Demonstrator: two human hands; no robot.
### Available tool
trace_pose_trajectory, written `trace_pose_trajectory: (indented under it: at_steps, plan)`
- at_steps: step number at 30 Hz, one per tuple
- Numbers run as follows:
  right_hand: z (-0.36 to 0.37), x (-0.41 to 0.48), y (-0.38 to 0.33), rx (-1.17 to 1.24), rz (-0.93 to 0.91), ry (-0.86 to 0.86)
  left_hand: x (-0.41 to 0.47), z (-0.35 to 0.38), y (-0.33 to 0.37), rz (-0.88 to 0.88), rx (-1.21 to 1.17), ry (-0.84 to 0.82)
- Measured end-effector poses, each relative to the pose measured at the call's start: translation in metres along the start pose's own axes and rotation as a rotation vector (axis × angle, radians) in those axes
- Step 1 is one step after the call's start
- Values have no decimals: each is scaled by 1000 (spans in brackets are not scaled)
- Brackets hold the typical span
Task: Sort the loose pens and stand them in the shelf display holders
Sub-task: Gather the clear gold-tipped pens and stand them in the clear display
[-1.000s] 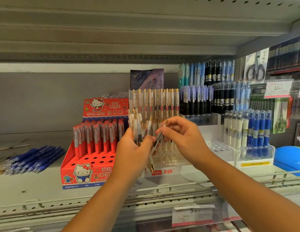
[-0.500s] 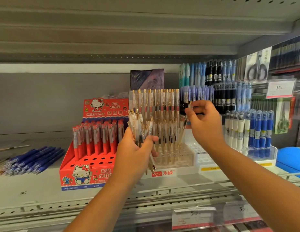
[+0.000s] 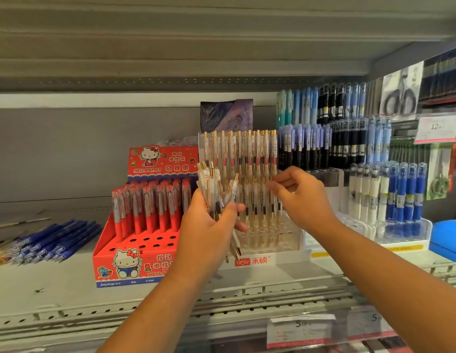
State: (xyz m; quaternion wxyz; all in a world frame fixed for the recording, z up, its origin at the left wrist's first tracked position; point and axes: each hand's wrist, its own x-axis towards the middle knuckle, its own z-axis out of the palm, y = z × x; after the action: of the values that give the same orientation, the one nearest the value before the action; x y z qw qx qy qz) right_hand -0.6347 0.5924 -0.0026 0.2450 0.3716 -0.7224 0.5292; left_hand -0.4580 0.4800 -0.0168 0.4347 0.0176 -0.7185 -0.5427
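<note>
Left hand (image 3: 209, 225) gripped a bundle of clear gold-clipped pens (image 3: 214, 184), fingers curled round it, just in front of the clear display holder (image 3: 285, 240) at the middle of the shelf (image 3: 43, 276). Right hand (image 3: 303, 197) hovered just to the right, fingers loosely stretched toward the standing pens (image 3: 247, 154), gripping nothing. A red display box (image 3: 135, 261) stood to the left, and farther left loose blue pens (image 3: 51, 238) lay flat.

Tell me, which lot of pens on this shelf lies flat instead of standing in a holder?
The dark blue pens at far left: they lie loose on the shelf, while the red pens and clear pens stand upright.
</note>
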Motion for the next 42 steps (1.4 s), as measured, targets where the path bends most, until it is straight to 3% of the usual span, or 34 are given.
trace_pose_trajectory:
  at_steps: [10, 16, 19, 22, 24, 35, 42]
  plan:
    - [-7, -3, -2, -39, 86, -16, -2, 0, 0, 43, 35, -28]
    - [-6, -18, -27, -68, -53, 118, -5, 1, 2, 71, 51, -52]
    - [0, -31, -53, 152, -67, -54, -5, 1, 3, 61, 7, -53]
    - [7, -42, -73, 416, 65, -278, -4, 1, 4, 37, -62, -59]
    - [10, -45, -80, 535, 137, -321, -4, 0, 3, 39, -52, -47]
    - [16, -46, -70, 680, 186, -269, 0, -1, -4, 68, 75, -59]
    - [9, -34, -52, 673, 219, -123, 1, -2, -4, 109, 62, -14]
